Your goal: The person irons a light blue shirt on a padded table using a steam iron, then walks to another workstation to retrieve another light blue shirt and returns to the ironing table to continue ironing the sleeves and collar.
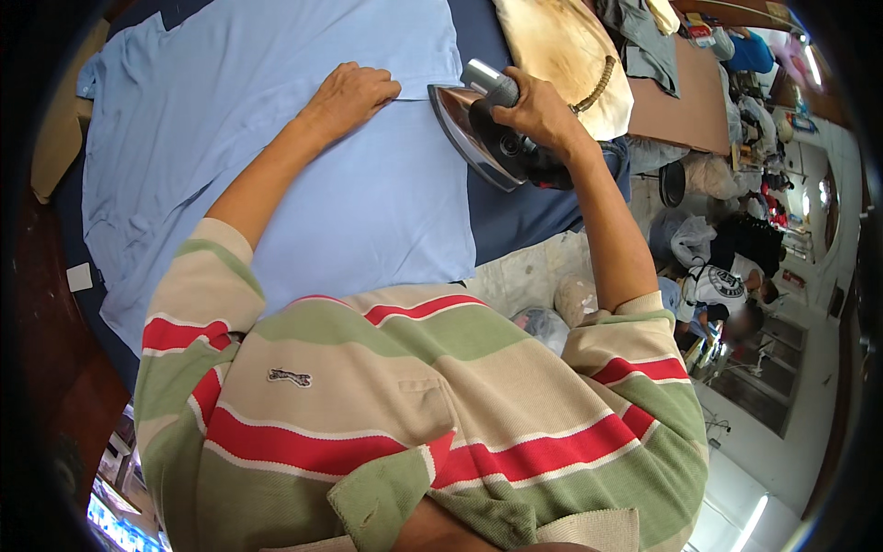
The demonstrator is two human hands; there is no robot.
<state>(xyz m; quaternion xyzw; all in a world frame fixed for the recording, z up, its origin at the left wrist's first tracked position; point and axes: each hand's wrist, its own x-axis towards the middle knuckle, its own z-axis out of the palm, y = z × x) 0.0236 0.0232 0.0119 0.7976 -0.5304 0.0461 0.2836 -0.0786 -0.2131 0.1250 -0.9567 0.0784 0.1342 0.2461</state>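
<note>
Scorched cloth pad, brown table, floor bundles

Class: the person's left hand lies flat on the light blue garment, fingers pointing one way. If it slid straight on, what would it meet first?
Most likely the iron held in the right hand. The left hand points across the light blue garment toward its soleplate.

Head camera looking steeply down over the wearer's chest

It is sitting close above the striped shirt, facing forward-down onto the ironing table, both forearms entering from below; fisheye bending is curving the room's edges at right.
</note>
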